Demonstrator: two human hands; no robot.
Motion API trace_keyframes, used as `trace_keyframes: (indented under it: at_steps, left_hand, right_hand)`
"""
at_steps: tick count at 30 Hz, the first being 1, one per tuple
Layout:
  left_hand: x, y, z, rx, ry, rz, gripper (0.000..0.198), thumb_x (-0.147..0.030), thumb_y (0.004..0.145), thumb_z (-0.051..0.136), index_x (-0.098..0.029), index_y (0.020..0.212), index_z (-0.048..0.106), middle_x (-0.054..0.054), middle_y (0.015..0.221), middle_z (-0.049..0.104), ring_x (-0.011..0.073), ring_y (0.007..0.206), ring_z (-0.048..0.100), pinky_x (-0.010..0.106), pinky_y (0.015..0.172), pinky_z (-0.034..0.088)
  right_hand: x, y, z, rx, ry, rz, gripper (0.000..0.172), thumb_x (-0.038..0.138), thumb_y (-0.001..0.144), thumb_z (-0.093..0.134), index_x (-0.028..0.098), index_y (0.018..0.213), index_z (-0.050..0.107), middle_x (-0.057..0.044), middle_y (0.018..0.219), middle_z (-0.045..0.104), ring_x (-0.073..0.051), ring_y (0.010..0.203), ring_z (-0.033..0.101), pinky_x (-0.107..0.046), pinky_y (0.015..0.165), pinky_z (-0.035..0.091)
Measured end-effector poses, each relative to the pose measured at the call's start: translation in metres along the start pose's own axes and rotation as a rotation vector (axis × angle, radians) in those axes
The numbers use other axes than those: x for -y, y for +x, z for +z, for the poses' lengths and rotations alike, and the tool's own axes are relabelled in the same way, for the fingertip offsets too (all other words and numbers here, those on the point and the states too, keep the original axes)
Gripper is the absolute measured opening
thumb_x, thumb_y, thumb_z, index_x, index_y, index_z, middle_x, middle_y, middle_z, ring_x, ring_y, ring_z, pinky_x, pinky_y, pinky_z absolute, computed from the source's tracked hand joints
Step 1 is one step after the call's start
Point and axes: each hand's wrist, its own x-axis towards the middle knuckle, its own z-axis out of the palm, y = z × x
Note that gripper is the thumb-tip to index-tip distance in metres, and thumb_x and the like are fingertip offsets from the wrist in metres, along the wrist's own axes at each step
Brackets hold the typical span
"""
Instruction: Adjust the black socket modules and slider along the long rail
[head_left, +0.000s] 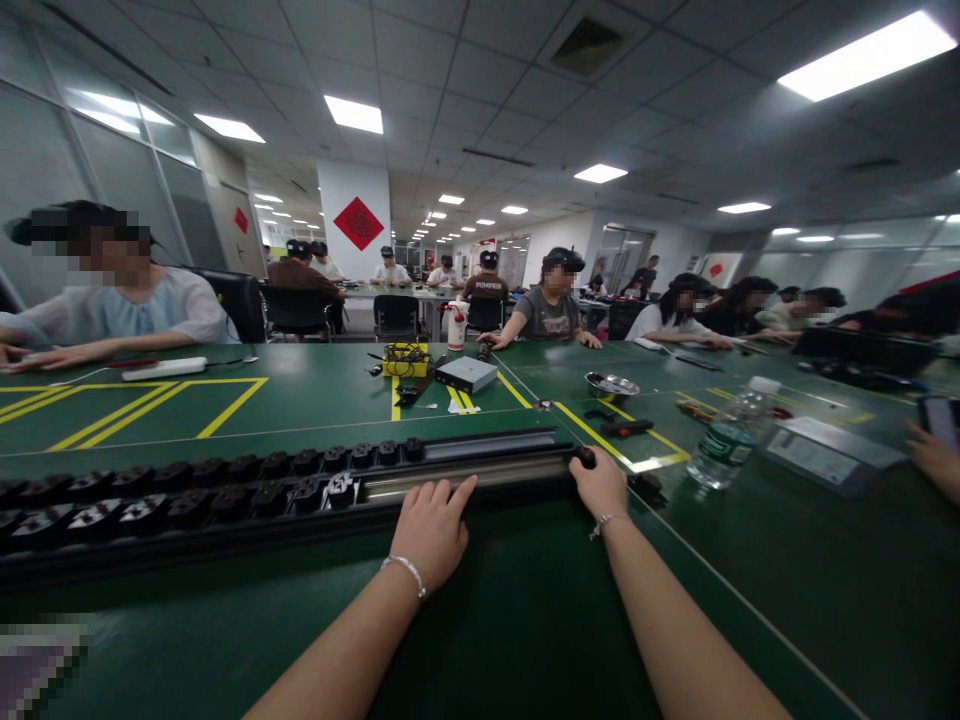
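A long black rail (480,487) lies across the table in front of me, with a bare metallic channel at its right part. Black rounded modules, like sockets (232,500), sit in a row along its left part; one with a pale top (342,489) is at the end of that row. My left hand (431,530) rests over the rail's front edge, index finger stretched out. At the rail's right end, my right hand (602,487) has its fingers closed on a small black piece (586,457); its exact kind is partly hidden.
A second rail (487,444) with similar modules lies just behind. Farther off are a yellow box (406,360), a grey box (466,375), a metal bowl (611,384) and a black-and-red tool (626,427). A water bottle (731,440) stands right. Other people sit around the table.
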Motion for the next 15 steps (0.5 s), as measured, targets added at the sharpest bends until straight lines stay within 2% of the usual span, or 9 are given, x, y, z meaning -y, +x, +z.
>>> trace_keyframes:
  at_steps: [15]
  left_hand:
    - [0.0019, 0.0000, 0.0039, -0.025, -0.004, 0.016, 0.058, -0.022, 0.075, 0.047, -0.031, 0.130, 0.032, 0.004, 0.101, 0.052, 0.0204, 0.095, 0.044, 0.035, 0.086, 0.029]
  right_hand:
    - [-0.0069, 0.0036, 0.0027, -0.007, 0.040, 0.029, 0.035, 0.034, 0.071, 0.045, 0.014, 0.095, 0.060, -0.010, 0.099, 0.060, -0.024, 0.091, 0.053, -0.034, 0.082, 0.039]
